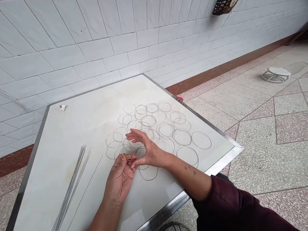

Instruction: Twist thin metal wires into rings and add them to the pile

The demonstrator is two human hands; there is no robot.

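Near the table's middle, my left hand (121,176) is closed with its thumb and fingertips pinched on a thin wire ring that shows only in part. A small brown patch (129,156) shows at the fingertips. My right hand (146,149) is just to the right, thumb and fingers spread in a wide curve, its thumb close to the left fingertips. Many thin wire rings (182,137) lie overlapping on the white table (79,128) behind and to the right of my hands. A bundle of straight wires (73,183) lies at the left, with one separate wire (85,192) beside it.
A small red and white item (63,107) sits at the table's far left corner. Metal edging (207,115) borders the table. White tiled wall (96,57) stands behind it. On the floor at the right is a low round stool (276,73). A dark patterned bag (222,6) hangs above.
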